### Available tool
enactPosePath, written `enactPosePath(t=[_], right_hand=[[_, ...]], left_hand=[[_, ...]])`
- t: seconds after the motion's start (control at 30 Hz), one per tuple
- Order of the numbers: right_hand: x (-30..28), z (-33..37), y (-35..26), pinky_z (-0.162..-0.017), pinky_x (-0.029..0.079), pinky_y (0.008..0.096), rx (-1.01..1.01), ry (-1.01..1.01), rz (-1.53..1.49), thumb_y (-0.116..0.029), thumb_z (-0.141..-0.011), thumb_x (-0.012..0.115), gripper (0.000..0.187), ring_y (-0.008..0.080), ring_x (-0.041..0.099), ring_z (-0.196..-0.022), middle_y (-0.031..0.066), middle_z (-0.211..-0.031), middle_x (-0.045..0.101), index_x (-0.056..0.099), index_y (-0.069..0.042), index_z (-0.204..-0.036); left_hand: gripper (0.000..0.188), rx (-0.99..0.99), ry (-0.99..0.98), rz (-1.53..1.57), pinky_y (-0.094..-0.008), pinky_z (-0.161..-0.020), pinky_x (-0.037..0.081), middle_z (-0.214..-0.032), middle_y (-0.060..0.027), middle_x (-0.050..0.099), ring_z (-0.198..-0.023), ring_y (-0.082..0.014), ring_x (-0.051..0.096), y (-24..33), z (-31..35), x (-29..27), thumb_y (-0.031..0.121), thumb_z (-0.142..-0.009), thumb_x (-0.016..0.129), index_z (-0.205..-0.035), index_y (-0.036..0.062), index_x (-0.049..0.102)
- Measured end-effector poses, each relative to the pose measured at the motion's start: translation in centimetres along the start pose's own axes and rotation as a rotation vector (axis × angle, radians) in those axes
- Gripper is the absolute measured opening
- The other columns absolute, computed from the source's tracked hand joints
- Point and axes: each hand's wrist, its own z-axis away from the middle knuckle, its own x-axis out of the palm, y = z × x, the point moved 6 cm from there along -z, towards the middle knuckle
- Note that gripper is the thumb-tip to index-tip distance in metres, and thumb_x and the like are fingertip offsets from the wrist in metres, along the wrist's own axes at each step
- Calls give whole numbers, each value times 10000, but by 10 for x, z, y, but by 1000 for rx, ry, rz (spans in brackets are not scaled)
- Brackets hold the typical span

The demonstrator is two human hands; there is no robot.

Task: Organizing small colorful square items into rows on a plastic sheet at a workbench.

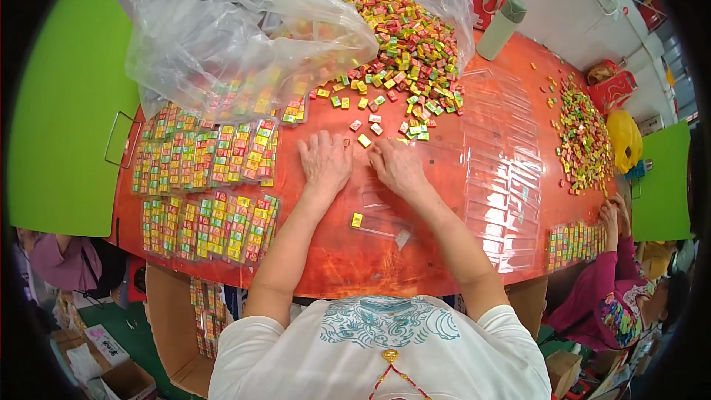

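My left hand [326, 161] and right hand [398, 167] are palm down with fingers bent, and I cannot tell whether either pinches anything; a small yellow block [364, 140] lies slantwise in the gap between my fingertips, near the loose block pile [415, 48]. Closer to my body, a clear plastic tray [381, 228] runs lengthwise left to right, its right end angled toward me, with one yellow piece [357, 220] at its left end. To my left, filled trays [241, 226] hold rows of multicoloured blocks, their long axes running roughly away from me.
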Motion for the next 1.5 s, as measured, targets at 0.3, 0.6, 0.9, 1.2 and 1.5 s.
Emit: enactPosePath(t=[0.3, 0.6, 0.9, 1.2, 1.5], right_hand=[[14, -37, 17, -773, 436, 426, -117, 55, 270, -187, -857, 642, 174, 283, 622, -887, 103, -913, 623, 660, -92, -1001], [8, -35, -7, -760, 427, 429, -145, 49, 209, -255, -852, 663, 203, 288, 600, -878, 116, -913, 590, 648, -71, -934], [9, -43, -1, -785, 406, 425, -21, 32, 311, -278, -864, 659, 226, 273, 587, -906, 106, -917, 596, 665, -59, -921], [44, -118, -9, -775, 441, 441, -197, 98, 169, -206, -867, 629, 168, 299, 613, -927, 112, -951, 612, 642, -107, -1002], [45, -91, 6, -755, 434, 436, -267, 65, 108, -171, -871, 620, 75, 293, 605, -881, 99, -876, 576, 638, -118, -921]], left_hand=[[281, 171, -121, 165, -504, -899, 404, -1138, -88, 582, -1132, -301, 537, -3, -40, 29, 197, -898, 621, -1178, 195, 650], [293, 17, -105, 123, -532, -911, 381, -1179, -102, 564, -1153, -298, 523, -11, -13, 10, 263, -887, 651, -1138, 116, 619], [269, -136, 38, -36, -548, -897, 361, -1071, -122, 559, -1081, -319, 522, -27, -26, 14, 338, -894, 653, -990, 90, 609], [298, -158, 105, 158, -505, -910, 385, -1115, -123, 577, -1111, -305, 534, -32, -22, 18, 299, -926, 616, -1125, 77, 616], [367, -55, 5, 98, -548, -943, 372, -1222, -141, 556, -1197, -328, 501, -34, -10, 20, 197, -895, 588, -1242, 79, 596]])
